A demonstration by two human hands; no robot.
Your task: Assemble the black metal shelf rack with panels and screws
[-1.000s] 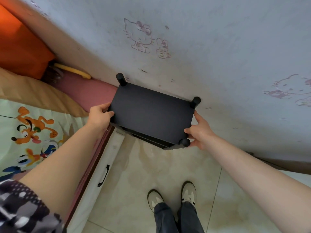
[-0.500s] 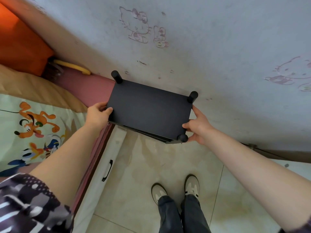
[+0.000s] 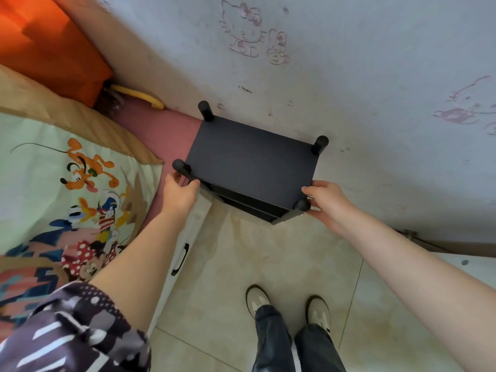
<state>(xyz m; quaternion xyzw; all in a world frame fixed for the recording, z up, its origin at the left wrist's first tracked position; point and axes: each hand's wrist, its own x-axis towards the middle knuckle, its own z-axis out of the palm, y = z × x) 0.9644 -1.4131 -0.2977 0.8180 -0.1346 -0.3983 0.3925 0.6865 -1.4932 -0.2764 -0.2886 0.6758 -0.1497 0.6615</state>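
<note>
While the left hand (image 3: 178,193) curls its fingers round the near-left post and the right hand (image 3: 323,202) pinches the near-right corner, the black metal shelf rack with flat top panel and four round posts (image 3: 251,163) stands assembled against the scuffed grey wall (image 3: 349,63). Seating it well probably means keeping both grips level, sliding its back posts flush to that wall, clear of the pink bed edge (image 3: 166,132) left of the rack.
</note>
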